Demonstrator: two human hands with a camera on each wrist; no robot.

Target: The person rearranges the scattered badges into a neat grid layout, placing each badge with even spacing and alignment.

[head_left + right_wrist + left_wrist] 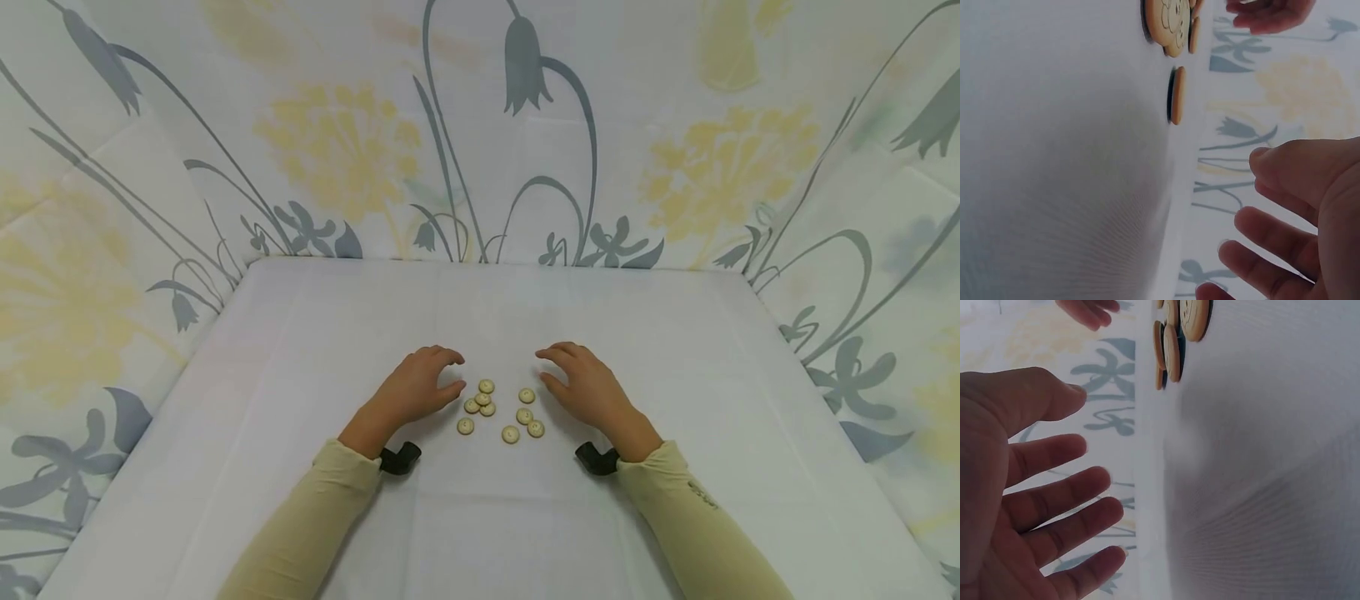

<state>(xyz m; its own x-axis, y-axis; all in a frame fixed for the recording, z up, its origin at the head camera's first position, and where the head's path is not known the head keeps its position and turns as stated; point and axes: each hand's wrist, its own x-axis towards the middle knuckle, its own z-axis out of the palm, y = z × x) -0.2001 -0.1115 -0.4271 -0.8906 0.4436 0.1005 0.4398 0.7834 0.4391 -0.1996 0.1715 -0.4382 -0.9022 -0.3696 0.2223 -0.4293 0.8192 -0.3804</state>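
Observation:
Several small round wooden-looking discs with a marked face lie between the two hands in the head view. To the left are a cluster with an overlapping disc and a separate disc. On the right side lie a disc, two touching ones and a front disc. My left hand hovers beside the left cluster, thumb and fingers apart, holding nothing. Mirroring it, my right hand hovers beside the right discs, also holding nothing. In the right wrist view one disc appears edge-on, apart from the others.
A white cloth-covered table extends under both arms. Floral fabric rises at its back edge and along both sides. Each wrist carries a black camera mount, one left and one right.

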